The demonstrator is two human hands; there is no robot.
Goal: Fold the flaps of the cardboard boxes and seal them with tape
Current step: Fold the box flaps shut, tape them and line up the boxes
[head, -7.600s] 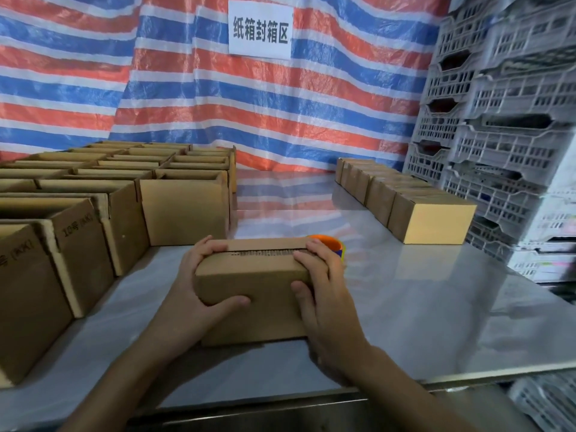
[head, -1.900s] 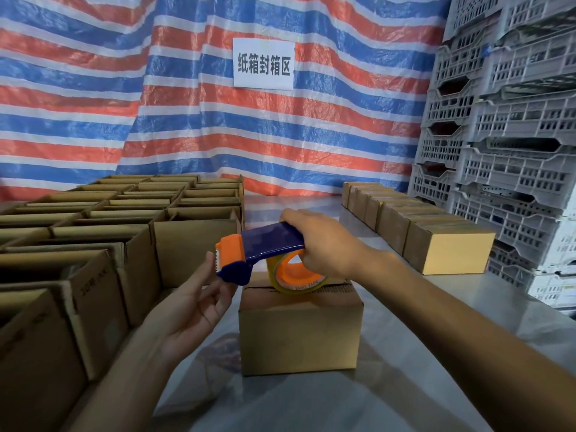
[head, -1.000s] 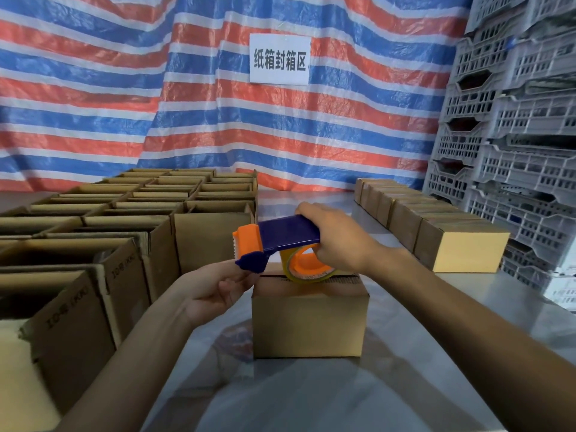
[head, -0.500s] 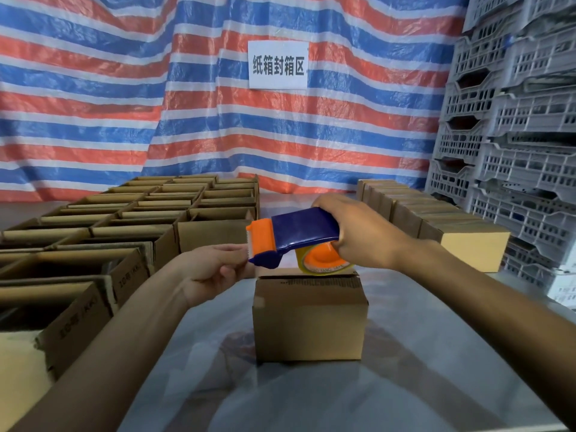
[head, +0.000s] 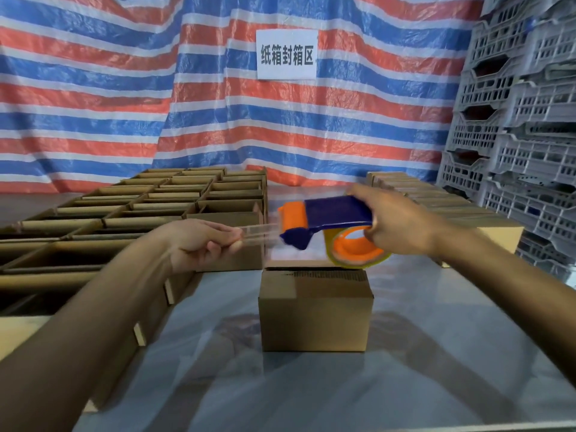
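On steel table [head: 436,353]: closed box [head: 314,316]; striped tarp [head: 93,104] behind.

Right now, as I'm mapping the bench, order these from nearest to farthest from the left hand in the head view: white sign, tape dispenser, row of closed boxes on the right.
1. The tape dispenser: just right of the left hand, which pinches its tape.
2. The row of closed boxes: right side of the table.
3. The white sign: on the striped tarp at the back.
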